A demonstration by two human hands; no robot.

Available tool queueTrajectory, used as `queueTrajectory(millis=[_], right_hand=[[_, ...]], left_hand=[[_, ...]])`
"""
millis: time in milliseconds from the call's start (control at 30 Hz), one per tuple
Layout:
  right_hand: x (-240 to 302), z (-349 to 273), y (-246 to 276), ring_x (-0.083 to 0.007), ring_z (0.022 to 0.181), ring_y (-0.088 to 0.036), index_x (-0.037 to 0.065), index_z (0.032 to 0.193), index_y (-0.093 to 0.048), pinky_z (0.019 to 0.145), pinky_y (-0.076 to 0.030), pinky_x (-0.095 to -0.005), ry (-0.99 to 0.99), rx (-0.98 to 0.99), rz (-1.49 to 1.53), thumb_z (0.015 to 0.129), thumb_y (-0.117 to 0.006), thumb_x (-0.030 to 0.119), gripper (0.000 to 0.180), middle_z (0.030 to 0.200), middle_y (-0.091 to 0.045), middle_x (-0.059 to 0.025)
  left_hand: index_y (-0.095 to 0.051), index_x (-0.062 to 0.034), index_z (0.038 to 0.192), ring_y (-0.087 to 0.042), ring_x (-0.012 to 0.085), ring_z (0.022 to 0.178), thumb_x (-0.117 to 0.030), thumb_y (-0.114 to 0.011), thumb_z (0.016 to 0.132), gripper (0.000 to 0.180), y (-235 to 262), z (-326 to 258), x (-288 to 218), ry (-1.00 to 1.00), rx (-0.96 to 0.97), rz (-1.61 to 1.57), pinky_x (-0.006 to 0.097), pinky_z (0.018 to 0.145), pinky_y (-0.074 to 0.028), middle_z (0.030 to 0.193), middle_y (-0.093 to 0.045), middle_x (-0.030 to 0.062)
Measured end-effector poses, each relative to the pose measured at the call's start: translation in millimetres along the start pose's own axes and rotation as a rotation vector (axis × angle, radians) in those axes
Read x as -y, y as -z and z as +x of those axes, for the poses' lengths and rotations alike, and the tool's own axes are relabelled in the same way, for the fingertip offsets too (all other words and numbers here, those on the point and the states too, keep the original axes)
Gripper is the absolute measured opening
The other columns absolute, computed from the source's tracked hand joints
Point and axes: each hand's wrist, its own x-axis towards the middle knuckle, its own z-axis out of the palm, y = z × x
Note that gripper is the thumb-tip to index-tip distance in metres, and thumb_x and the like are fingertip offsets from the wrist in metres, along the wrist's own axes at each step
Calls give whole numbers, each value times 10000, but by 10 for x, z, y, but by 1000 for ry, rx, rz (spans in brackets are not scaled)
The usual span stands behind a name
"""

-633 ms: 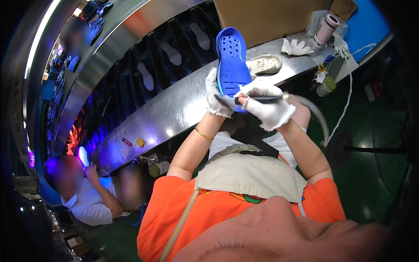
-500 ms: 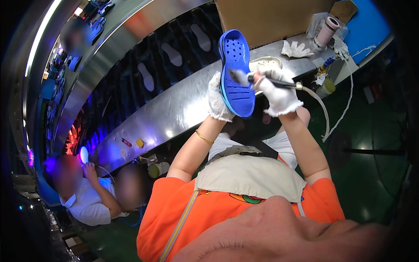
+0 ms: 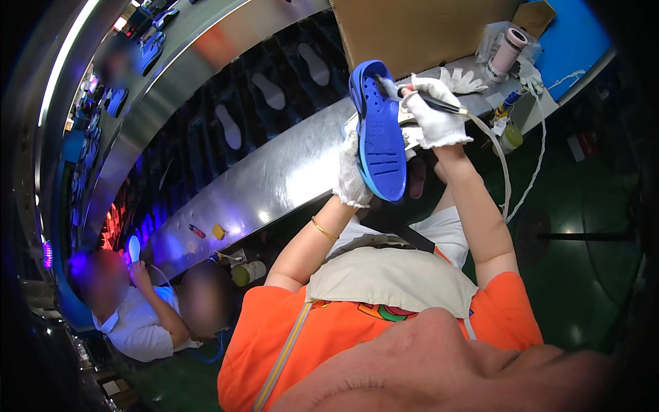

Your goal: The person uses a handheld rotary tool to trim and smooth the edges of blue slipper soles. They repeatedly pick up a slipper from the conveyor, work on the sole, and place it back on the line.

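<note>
My left hand [image 3: 352, 172], in a white knitted glove, is closed round the left edge of a blue shoe sole [image 3: 382, 147]. The sole is held up and tilted, its inner face toward me, with holes at the toe end and grooves at the heel. My gloved right hand [image 3: 439, 115] grips a brush [image 3: 445, 105] with a black handle and a pale tube running from its end. The bristles are at the toe end's right rim. Behind the sole, a white piece [image 3: 410, 135] on the bench is mostly hidden.
A metal bench [image 3: 274, 180] runs beside a dark conveyor [image 3: 226, 82] carrying pale sole-shaped pieces. Cardboard [image 3: 412, 38], white gloves [image 3: 463, 81] and a pink flask [image 3: 508, 51] are at the far right. A co-worker [image 3: 141, 323] holds a glowing sole at left.
The brush has moved up from the middle of the sole to the toe end's right rim. The sole has come slightly down and turned, uncovering less of the white piece.
</note>
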Motion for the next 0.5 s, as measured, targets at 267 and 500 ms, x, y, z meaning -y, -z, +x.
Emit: queueTrajectory(millis=[267, 500], right_hand=[[150, -419, 56, -132, 833, -605, 14, 855, -627, 741, -493, -263, 102, 428, -106, 721, -659, -81, 168, 881, -644, -74], [453, -13, 113, -300, 764, -621, 22, 812, -600, 711, -501, -330, 734, 535, -516, 668, -637, -33, 158, 804, -634, -115]], left_hand=[[-457, -32, 1239, -599, 306, 917, -613, -348, 857, 704, 290, 55, -238, 76, 162, -38, 416, 832, -509, 1082, -572, 177], [-451, -30, 1270, -617, 301, 928, -569, -358, 889, 667, -64, 63, -466, 15, -61, 229, 398, 843, -507, 1121, -586, 164]])
